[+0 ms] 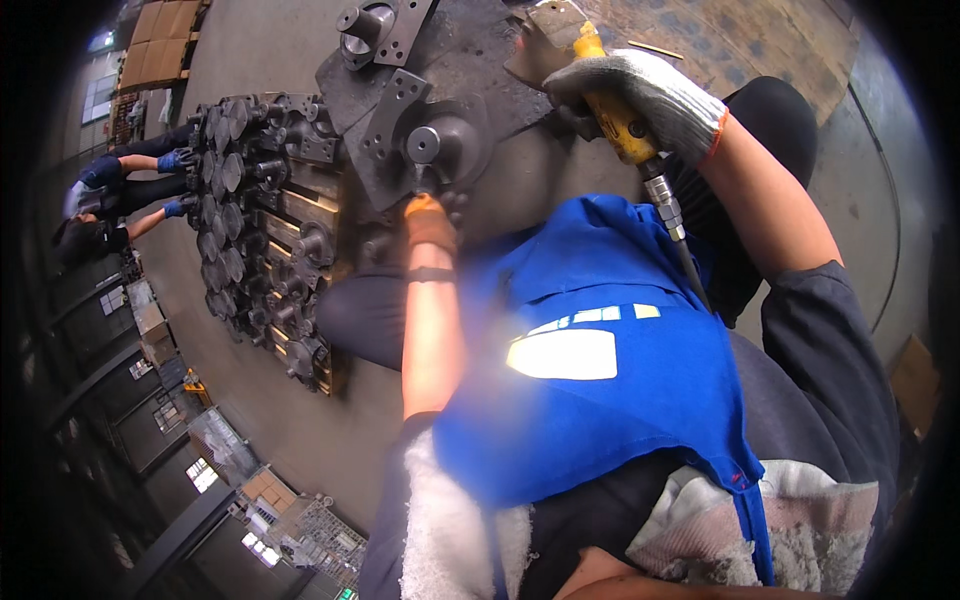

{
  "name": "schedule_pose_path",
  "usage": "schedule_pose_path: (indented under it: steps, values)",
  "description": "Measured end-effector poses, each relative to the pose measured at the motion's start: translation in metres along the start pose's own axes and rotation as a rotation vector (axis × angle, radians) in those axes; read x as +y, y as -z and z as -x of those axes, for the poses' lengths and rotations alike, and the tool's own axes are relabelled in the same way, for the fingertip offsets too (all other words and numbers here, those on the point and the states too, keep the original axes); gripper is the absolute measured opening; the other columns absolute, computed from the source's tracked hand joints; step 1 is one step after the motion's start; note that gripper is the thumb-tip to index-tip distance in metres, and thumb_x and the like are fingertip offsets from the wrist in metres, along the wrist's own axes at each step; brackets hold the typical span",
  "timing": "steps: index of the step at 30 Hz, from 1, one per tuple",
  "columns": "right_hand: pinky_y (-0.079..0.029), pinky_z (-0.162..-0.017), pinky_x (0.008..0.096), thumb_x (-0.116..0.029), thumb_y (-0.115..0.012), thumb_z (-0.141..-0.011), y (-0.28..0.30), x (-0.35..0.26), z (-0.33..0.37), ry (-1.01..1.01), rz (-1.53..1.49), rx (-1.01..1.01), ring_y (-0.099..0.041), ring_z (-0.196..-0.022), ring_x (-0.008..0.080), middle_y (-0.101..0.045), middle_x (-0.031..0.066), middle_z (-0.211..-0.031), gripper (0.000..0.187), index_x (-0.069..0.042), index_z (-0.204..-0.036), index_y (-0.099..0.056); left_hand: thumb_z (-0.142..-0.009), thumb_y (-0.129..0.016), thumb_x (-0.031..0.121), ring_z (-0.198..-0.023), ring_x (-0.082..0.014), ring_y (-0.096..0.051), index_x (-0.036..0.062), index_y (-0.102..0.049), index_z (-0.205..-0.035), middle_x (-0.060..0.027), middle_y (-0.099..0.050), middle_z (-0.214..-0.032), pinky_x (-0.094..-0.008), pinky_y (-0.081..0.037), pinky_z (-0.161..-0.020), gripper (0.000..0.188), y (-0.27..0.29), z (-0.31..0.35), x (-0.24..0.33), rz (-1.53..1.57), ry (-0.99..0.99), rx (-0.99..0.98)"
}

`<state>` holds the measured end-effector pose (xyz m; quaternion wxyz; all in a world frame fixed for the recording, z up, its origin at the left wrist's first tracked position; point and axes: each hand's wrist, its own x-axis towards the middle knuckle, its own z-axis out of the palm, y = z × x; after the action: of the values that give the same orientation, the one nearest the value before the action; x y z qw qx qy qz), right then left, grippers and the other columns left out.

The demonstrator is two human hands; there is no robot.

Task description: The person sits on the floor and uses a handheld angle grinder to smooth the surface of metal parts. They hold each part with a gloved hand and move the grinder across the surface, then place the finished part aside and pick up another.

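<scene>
My right hand [655, 95], in a pale knit glove with an orange cuff edge, is closed around a yellow air grinder [622, 128]. A metal coupling and dark hose [690, 270] run from the tool toward my lap. The grinder's working end is partly hidden beyond my glove. My left hand [432, 225], in an orange glove, grips the near edge of a dark metal bracket [465, 140] with a round flange, a central hub and a drilled plate. Those fingertips are partly hidden. The bracket rests on a dark metal plate [350, 105].
Another dark bracket [375, 30] lies at the plate's far left. A wooden pallet [312, 205] stacked with similar parts stands to the left, with a co-worker's blue-gloved hands [175, 160] beside it. A thin rod [655, 48] lies on the brown worktop [740, 45]. A cable [885, 170] crosses the floor.
</scene>
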<state>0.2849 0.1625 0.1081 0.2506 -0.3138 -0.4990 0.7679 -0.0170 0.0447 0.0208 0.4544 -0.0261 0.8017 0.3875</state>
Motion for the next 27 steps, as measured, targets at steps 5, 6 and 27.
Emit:
schedule_pose_path:
  steps: [5, 6, 27]
  values:
    - [-0.046, -0.058, 0.0262, -0.037, -0.068, -0.087, -0.009, -0.001, 0.005, 0.011, -0.043, 0.014, -0.058, -0.062, 0.0122, -0.06, 0.004, -0.068, 0.034, -0.005, -0.078, -0.066, -0.101, -0.045, 0.039, -0.069, -0.0202, -0.07, 0.0126, -0.059, -0.11, -0.0076, -0.071, -0.088, -0.0266, -0.043, -0.042, 0.031, 0.049, -0.05, 0.026, -0.274, -0.187, 0.147]
    - [-0.046, -0.057, 0.0262, -0.038, -0.069, -0.087, -0.011, -0.003, 0.007, 0.003, -0.024, 0.06, -0.059, -0.061, 0.0125, -0.06, 0.004, -0.068, 0.035, -0.005, -0.078, -0.066, -0.101, -0.045, 0.037, -0.069, -0.0211, -0.07, 0.0115, -0.059, -0.111, -0.0088, -0.071, -0.09, -0.0268, -0.044, -0.041, 0.032, 0.056, -0.043, 0.034, -0.291, -0.239, 0.165]
    - [-0.051, -0.058, 0.0271, -0.037, -0.072, -0.082, -0.039, 0.001, -0.003, -0.151, 0.166, -0.131, -0.061, -0.058, 0.0142, -0.062, 0.0056, -0.068, 0.036, -0.002, -0.081, -0.066, -0.071, -0.084, 0.026, -0.103, -0.0327, -0.065, 0.0047, -0.059, -0.122, -0.0168, -0.066, -0.113, -0.0381, -0.051, -0.092, 0.06, 0.035, 0.005, 0.085, -1.105, -1.418, -0.071]
